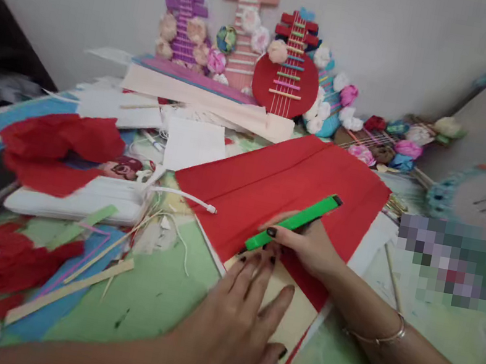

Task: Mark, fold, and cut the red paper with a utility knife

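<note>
My right hand (307, 246) grips a green utility knife (299, 220), its tip end pointing left and down near the edge of a beige board (296, 307). My left hand (240, 316) lies flat with fingers spread, pressing on that board. Beneath the board and reaching away from me is a sheet of red crepe-like paper (267, 177) with a few creases. White sheet edges (370, 248) show under the red paper. Whether the blade is out cannot be made out.
Against the wall lean decorated string instrument models, among them a red one (264, 85) and a purple one (183, 40). Crumpled red paper (57, 143), a white power strip or case (79, 203), a white cable (188, 195) and wooden strips (68, 292) lie to the left.
</note>
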Motion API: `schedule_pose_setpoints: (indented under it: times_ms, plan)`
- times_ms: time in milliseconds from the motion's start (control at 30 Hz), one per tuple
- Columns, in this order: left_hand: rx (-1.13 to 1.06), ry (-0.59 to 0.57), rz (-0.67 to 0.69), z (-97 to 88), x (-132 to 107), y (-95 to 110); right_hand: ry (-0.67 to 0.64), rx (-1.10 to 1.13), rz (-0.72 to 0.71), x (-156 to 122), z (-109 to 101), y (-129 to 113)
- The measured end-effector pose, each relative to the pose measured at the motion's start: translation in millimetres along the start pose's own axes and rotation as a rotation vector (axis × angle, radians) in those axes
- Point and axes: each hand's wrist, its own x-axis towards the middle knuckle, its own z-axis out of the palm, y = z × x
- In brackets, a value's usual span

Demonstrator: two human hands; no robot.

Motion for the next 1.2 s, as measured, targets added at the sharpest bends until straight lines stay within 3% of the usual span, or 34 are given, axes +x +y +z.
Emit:
schedule_pose_setpoints:
  times_ms: [267, 1200]
  plan:
    - [0.021, 0.013, -0.004, -2.9, 3.6, 3.3, 0.065, 0.021, -0.002, -1.9, -0.2, 2.1]
    - [0.013, -0.003, -0.016, -1.1, 3.7, 3.3, 0.006, -0.032, -0.009, -1.9, 2.9, -0.9]
